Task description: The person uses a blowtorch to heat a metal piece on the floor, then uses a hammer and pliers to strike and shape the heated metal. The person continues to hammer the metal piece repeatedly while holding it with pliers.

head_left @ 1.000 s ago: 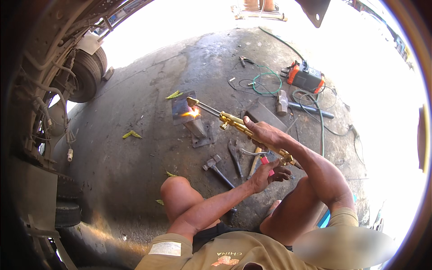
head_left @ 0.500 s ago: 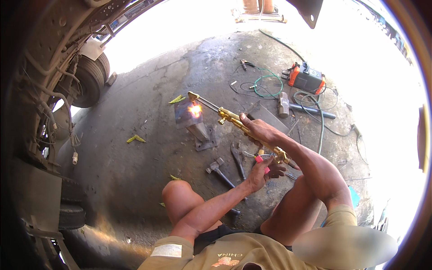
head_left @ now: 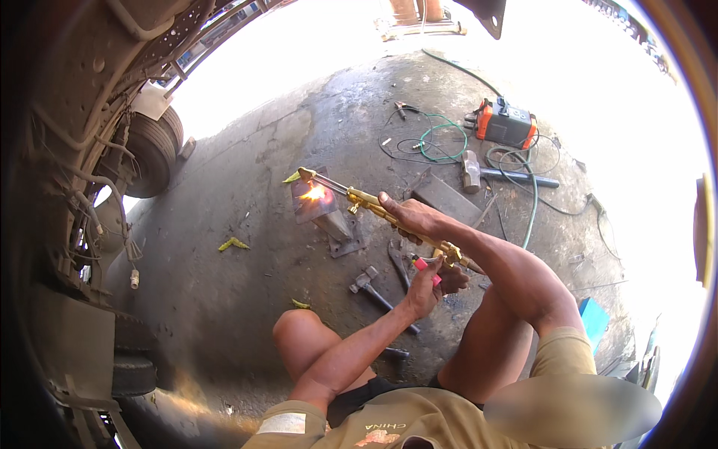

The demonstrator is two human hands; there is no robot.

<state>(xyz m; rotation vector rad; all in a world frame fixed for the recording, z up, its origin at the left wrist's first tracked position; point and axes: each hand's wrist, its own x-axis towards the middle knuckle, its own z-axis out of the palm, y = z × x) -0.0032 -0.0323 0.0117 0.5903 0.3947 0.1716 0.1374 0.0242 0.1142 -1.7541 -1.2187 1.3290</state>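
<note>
My right hand (head_left: 416,217) is wrapped round the body of a brass cutting torch (head_left: 372,204), which slants from the lower right up to the left. An orange-yellow flame (head_left: 315,193) burns by the torch's bent head, over a dark square steel plate (head_left: 305,212). That plate tops a metal post with a flanged foot (head_left: 349,245) on the ground. At the rear of the torch, my left hand (head_left: 428,289) grips a pink lighter (head_left: 436,279), its fingers beside the brass valves. Whether those fingers touch a valve I cannot make out.
Hammers lie nearby: one (head_left: 365,279) before my knees, a bigger sledgehammer (head_left: 471,172) farther right. Beside it are a steel piece (head_left: 449,196) and an orange-and-black welding machine (head_left: 506,123) with looping cables (head_left: 441,137). A truck's underside and wheel (head_left: 153,153) stand at left.
The torch head has shifted slightly left and down in the picture, and the flame looks more orange and spread. Both hands keep their holds, while the whole view has tilted a little.
</note>
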